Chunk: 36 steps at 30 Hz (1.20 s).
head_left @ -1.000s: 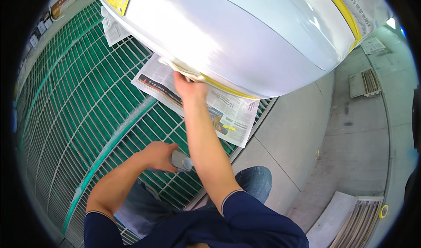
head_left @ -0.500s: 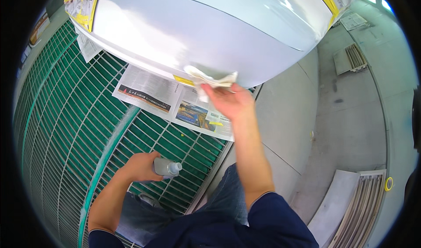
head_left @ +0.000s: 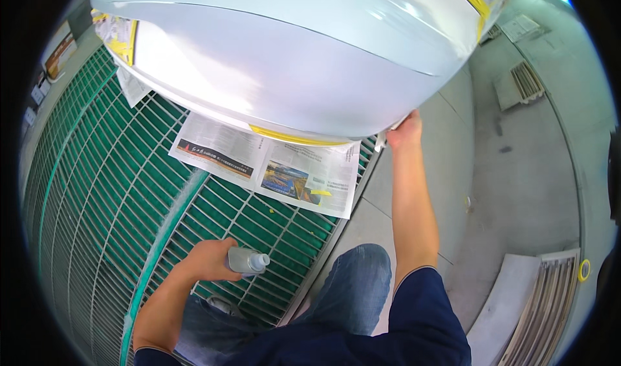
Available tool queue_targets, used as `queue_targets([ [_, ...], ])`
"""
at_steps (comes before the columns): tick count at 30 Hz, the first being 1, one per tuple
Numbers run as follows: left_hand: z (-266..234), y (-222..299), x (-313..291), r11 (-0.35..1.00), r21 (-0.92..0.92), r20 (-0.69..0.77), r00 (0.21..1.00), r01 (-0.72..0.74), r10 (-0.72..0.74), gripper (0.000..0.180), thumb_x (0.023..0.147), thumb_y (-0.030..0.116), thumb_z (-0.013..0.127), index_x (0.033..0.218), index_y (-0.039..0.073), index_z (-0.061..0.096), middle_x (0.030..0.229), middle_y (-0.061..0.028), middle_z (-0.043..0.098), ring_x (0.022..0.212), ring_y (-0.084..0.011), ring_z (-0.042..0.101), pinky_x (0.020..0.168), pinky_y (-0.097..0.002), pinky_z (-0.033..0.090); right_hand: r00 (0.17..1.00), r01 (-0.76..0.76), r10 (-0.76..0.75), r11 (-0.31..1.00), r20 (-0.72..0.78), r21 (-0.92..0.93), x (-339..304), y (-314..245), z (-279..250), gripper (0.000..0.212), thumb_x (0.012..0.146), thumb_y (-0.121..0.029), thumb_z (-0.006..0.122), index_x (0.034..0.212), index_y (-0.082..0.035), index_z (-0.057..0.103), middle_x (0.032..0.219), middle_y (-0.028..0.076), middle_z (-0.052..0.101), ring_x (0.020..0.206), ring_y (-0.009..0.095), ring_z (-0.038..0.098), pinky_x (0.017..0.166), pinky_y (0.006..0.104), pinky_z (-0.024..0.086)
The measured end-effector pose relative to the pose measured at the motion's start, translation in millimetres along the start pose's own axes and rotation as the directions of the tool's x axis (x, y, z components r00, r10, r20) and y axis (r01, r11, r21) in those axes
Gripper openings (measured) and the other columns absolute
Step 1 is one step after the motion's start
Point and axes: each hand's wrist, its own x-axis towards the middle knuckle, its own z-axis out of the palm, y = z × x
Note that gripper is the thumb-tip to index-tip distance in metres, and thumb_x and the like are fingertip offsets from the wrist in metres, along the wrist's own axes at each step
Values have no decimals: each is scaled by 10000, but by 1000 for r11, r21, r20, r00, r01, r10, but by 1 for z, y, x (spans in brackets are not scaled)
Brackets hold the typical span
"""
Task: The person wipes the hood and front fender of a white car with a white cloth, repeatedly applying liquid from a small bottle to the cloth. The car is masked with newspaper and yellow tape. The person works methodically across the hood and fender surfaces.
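Note:
A large glossy light-grey car body panel [head_left: 310,75] fills the upper middle, with yellow masking tape [head_left: 291,136] along part of its lower edge. At the panel's lower right edge, my right hand [head_left: 407,131] is closed on a white cloth [head_left: 383,139], of which only a small part shows. My left hand [head_left: 213,260] is wrapped round a greyish translucent bottle [head_left: 244,260], held tilted over the floor grating with its light cap to the right. A newspaper sheet [head_left: 226,149] hangs below the panel's taped edge.
Green-backed metal floor grating [head_left: 97,172] spreads at the left. Newspaper with yellow tape [head_left: 119,36] covers the panel's left corner. On the grey floor at the right lie a slatted panel [head_left: 540,308], a yellow tape roll [head_left: 584,270] and another slatted piece [head_left: 525,81].
My right hand has moved right with the cloth, from the panel's lower face to its lower right edge. My left hand still holds the bottle in about the same place.

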Motion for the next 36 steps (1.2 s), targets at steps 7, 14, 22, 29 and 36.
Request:
queue_targets([
  [7, 6, -11, 2, 999, 10, 7, 999, -42, 42, 730, 700, 457, 845, 1259, 49, 612, 952, -189, 728, 924, -382, 717, 811, -452, 565, 808, 584, -505, 613, 304, -532, -104, 98, -13, 529, 1112, -236, 358, 1605, -51, 311, 1699, 138, 257, 1531, 344, 298, 1249, 446, 247],
  [14, 6, -18, 9, 996, -11, 22, 996, -91, 91, 709, 716, 474, 831, 1241, 51, 612, 942, -179, 729, 913, -387, 714, 793, -465, 561, 150, 894, -49, -420, 987, -157, -136, 145, 35, 423, 942, -146, 609, 1344, -20, 650, 1597, 181, 446, 1529, 384, 325, 1240, 573, 180],
  [22, -4, -22, 25, 999, 8, 71, 997, -33, 32, 780, 710, 504, 840, 1311, 65, 605, 1022, -198, 736, 967, -394, 713, 841, -458, 561, -165, 842, 40, -515, 985, 162, -141, 156, 189, 404, 869, -64, 581, 1250, 27, 679, 1496, 127, 581, 1454, 256, 476, 1227, 426, 300],
  [29, -9, -22, 11, 999, -37, 22, 999, -22, 23, 751, 700, 509, 838, 1250, 46, 619, 950, -189, 739, 925, -389, 717, 808, -462, 561, 6, 760, -236, -631, 972, -157, -114, 101, 73, 448, 906, -39, 605, 1351, -74, 637, 1542, 105, 514, 1480, 350, 399, 1204, 560, 277],
  [36, 0, -28, 2, 998, -56, 67, 998, -4, 7, 750, 703, 491, 848, 1278, 68, 617, 1001, -197, 739, 949, -393, 719, 837, -457, 563, 275, 756, -690, -275, 670, -594, -56, 29, -25, 471, 1022, -140, 537, 1437, 66, 449, 1510, 293, 404, 1373, 452, 418, 1166, 546, 319],
])
